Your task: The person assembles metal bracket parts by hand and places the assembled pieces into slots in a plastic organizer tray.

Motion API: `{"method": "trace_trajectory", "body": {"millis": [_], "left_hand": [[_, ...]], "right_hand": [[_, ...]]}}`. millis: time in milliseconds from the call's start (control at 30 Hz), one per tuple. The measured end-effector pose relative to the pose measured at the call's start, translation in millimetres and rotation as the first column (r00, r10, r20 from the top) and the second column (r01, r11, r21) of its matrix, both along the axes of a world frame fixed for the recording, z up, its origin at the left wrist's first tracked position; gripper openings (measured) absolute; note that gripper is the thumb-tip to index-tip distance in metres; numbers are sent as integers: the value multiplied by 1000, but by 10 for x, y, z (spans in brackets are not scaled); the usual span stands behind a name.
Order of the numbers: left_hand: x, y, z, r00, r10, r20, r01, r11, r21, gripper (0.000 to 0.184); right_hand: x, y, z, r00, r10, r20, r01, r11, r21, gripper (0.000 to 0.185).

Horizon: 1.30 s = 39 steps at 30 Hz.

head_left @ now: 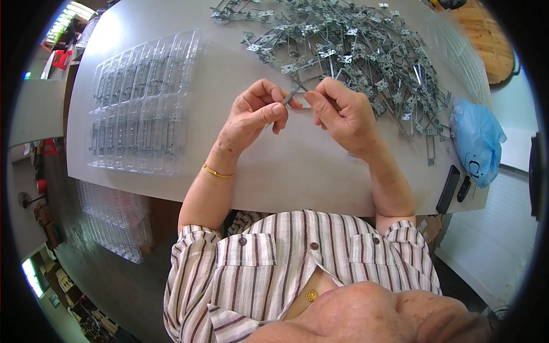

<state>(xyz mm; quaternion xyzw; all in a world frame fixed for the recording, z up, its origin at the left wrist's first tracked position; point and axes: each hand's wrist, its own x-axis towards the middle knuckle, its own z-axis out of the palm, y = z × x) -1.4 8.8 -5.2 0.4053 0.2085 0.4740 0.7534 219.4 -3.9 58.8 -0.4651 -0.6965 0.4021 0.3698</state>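
Observation:
Over the middle of the grey table, my left hand [255, 112] pinches a small grey metal part [290, 96] between thumb and fingers. Close to its right, my right hand [341, 114] has its fingers closed at the other end of the metal piece, thumb against forefinger. Just beyond both hands lies a large tangled heap of metal parts [349, 48], thin rods with small perforated plates. To the left, a clear plastic tray [137, 106] holds two rows of similar metal parts in its compartments.
A blue plastic bag [477, 140] sits at the table's right edge, near a black phone-like object [448, 189] and a smaller dark item [464, 188]. More clear trays [114, 217] are stacked below the table's left front edge. A round wooden surface [477, 40] stands beyond.

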Motion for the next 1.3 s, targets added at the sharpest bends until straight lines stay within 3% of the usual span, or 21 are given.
{"method": "trace_trajectory", "body": {"millis": [167, 267, 367, 467, 567, 667, 833, 1067, 1300], "left_hand": [[-3, 15, -37, 999, 47, -18, -47, 999, -10, 27], [9, 0, -41, 993, 66, -103, -65, 998, 6, 29], [30, -25, -40, 984, 78, -157, -76, 997, 15, 30], [40, -38, -30, 985, 82, -150, -81, 997, 11, 30], [29, -43, -7, 980, 73, -183, -66, 997, 44, 30], [41, -38, -35, 981, 47, -188, -33, 997, 76, 31], [13, -49, -38, 976, 7, -216, 12, 996, 88, 26], [45, 18, -29, 979, 189, -82, -184, 981, 64, 27], [25, -8, -60, 934, 186, -305, -165, 982, 92, 26]], "right_hand": [[140, 31, 46, 996, -13, 86, 20, 997, -74, 17], [138, 94, -12, 997, -31, -66, 37, 996, 84, 12], [44, 47, 39, 946, 27, -323, -25, 1000, 11, 9], [17, 40, 1, 903, 85, -421, -109, 993, -34, 10], [10, 66, -34, 923, 151, -353, -112, 985, 129, 9], [9, 63, -126, 923, 169, -344, -161, 986, 53, 8], [20, 80, -195, 933, 149, -329, -113, 986, 127, 8], [114, 122, -47, 901, 91, -425, -37, 990, 133, 10], [122, 124, -15, 913, 62, -403, -7, 991, 137, 10]]}}
